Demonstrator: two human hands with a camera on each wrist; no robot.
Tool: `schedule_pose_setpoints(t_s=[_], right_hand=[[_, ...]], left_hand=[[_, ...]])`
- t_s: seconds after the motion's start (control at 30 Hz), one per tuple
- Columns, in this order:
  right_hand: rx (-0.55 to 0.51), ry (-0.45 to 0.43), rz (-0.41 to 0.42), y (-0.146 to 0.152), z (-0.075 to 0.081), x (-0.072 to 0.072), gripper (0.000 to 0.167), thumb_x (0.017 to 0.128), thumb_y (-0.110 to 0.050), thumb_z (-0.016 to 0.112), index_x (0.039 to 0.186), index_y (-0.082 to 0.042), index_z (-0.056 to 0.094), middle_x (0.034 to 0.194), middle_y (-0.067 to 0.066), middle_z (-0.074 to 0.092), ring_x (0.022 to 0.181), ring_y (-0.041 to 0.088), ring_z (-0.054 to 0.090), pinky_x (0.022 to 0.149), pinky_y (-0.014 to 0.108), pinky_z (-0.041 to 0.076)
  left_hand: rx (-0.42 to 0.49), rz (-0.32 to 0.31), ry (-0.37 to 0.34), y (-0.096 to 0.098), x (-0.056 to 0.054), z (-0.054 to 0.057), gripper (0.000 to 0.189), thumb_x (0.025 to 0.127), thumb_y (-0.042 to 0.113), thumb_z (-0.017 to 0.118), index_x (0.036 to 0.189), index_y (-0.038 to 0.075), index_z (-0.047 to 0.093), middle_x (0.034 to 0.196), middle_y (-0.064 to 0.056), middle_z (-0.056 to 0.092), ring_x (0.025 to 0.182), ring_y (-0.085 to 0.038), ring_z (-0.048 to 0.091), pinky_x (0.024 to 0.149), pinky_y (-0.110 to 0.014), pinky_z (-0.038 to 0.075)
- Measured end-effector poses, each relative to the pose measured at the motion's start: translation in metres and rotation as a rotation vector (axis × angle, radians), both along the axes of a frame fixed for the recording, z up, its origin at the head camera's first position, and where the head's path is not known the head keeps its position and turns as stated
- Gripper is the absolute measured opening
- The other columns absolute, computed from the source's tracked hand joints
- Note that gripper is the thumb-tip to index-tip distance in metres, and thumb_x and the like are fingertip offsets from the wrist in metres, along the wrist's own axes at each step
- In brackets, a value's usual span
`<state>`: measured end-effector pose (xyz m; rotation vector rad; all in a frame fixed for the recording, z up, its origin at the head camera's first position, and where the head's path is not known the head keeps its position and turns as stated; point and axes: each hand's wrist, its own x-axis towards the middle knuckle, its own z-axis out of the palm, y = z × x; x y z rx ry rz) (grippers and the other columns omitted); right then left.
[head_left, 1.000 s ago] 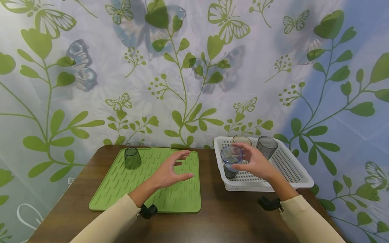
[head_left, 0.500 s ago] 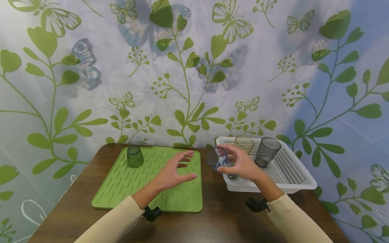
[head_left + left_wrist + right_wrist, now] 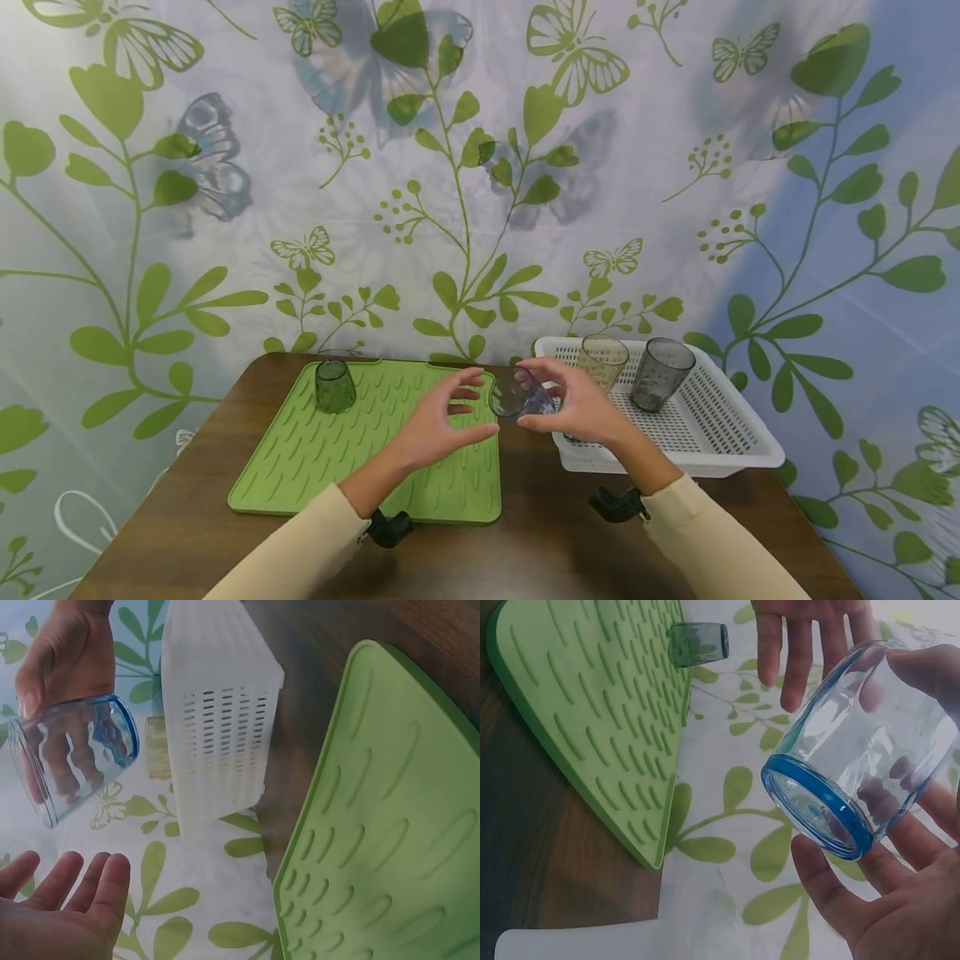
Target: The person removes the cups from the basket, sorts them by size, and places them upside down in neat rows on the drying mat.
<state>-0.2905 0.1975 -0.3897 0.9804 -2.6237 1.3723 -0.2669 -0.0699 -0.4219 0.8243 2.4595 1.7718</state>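
Note:
A clear blue-tinted drinking glass (image 3: 513,395) hangs tilted in the air between the two hands, its mouth towards the left hand. My right hand (image 3: 573,406) grips it between thumb and fingers. In the right wrist view the glass (image 3: 855,750) shows a thick blue base. My left hand (image 3: 442,423) hovers over the right part of the green drying mat (image 3: 405,467), fingers spread and slightly bent. It holds nothing, and a small gap parts it from the glass. At the mat's back left stands a green glass (image 3: 334,387), narrower end up.
A white perforated basket (image 3: 720,460) stands on the right of the brown table (image 3: 525,533). Inside are an amber glass (image 3: 602,360) and a grey glass (image 3: 662,375). The right hand hides the basket's left part. A leaf-patterned curtain (image 3: 480,183) hangs behind the table.
My right hand has carried the blue-tinted glass leftward out of the basket and tipped it towards the left hand. My left hand has shifted slightly right, still free of any object.

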Motion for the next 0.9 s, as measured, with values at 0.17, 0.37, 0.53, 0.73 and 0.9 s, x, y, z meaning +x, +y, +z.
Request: schedule_pose_setpoints(t_s=[0.17,0.37,0.53,0.73,0.9], right_hand=[[0.043,0.045,-0.011,-0.005,0.0,-0.002,0.066,0.082,-0.029,0.087,0.141,-0.02,0.059,0.132,0.004,0.067,0.124,0.027,0.063,0.099,0.056,0.054],[0.073,0.073,-0.02,-0.01,0.001,-0.002,0.067,0.081,-0.033,0.088,0.14,-0.018,0.06,0.134,0.002,0.067,0.125,0.027,0.063,0.098,0.055,0.054],[0.094,0.097,-0.034,-0.014,0.0,-0.003,0.065,0.08,-0.037,0.088,0.138,-0.022,0.062,0.132,-0.002,0.068,0.12,0.021,0.064,0.097,0.052,0.054],[0.108,0.114,-0.041,-0.017,0.0,-0.003,0.064,0.079,-0.042,0.088,0.136,-0.025,0.064,0.132,-0.003,0.068,0.119,0.017,0.064,0.097,0.05,0.055],[0.127,0.137,-0.028,-0.018,0.001,-0.003,0.067,0.08,-0.043,0.088,0.138,-0.021,0.064,0.132,-0.004,0.068,0.118,0.019,0.064,0.096,0.049,0.054]], left_hand=[[0.006,0.015,-0.017,0.004,-0.001,0.003,0.079,0.088,0.033,0.082,0.155,0.019,0.043,0.147,-0.007,0.053,0.133,-0.032,0.057,0.111,-0.046,0.05],[0.01,0.029,-0.013,0.009,-0.004,0.005,0.078,0.088,0.034,0.082,0.154,0.019,0.044,0.143,-0.003,0.055,0.127,-0.025,0.062,0.107,-0.043,0.054],[0.001,0.049,-0.018,0.011,-0.004,0.005,0.079,0.088,0.034,0.082,0.155,0.017,0.043,0.141,-0.007,0.056,0.123,-0.026,0.064,0.104,-0.044,0.056],[0.001,0.051,-0.034,0.012,-0.005,0.004,0.082,0.088,0.034,0.082,0.156,0.011,0.041,0.14,-0.009,0.057,0.122,-0.031,0.064,0.103,-0.047,0.055],[-0.001,0.039,-0.047,0.011,-0.004,0.006,0.082,0.088,0.035,0.082,0.155,0.012,0.042,0.141,-0.009,0.057,0.122,-0.034,0.063,0.102,-0.045,0.056]])
